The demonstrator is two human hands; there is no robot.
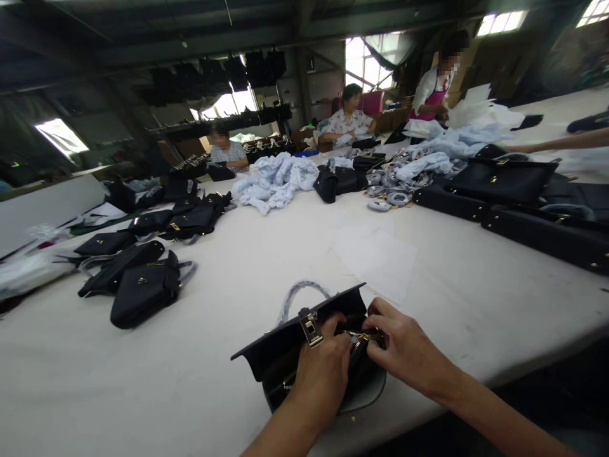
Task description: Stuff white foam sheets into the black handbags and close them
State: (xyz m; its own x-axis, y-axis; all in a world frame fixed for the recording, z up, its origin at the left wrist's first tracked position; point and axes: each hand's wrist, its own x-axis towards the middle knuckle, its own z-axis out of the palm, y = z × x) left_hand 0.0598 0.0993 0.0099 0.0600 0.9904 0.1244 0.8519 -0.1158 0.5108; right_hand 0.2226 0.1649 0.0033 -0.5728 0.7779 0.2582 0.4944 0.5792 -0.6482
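Observation:
A black handbag (276,343) lies before me at the table's front edge, its flap raised and its mouth facing me. On the flap sits a gold clasp (311,329), and behind it rises a wrapped handle (304,287). My left hand (323,371) reaches into the opening, fingers curled on the zipped edge; its fingertips are partly hidden. At the opening's right end, my right hand (402,343) pinches the gold zipper (364,336) between thumb and fingers. Part of the zipper is covered by both hands.
Several black handbags (147,292) lie at the left on the white table (228,381). Pale blue wrapping (276,181) is heaped at the middle back. Wrapped straps (397,198) and more black bags (504,181) stand right. White sheets (380,254) lie ahead. Several people work beyond.

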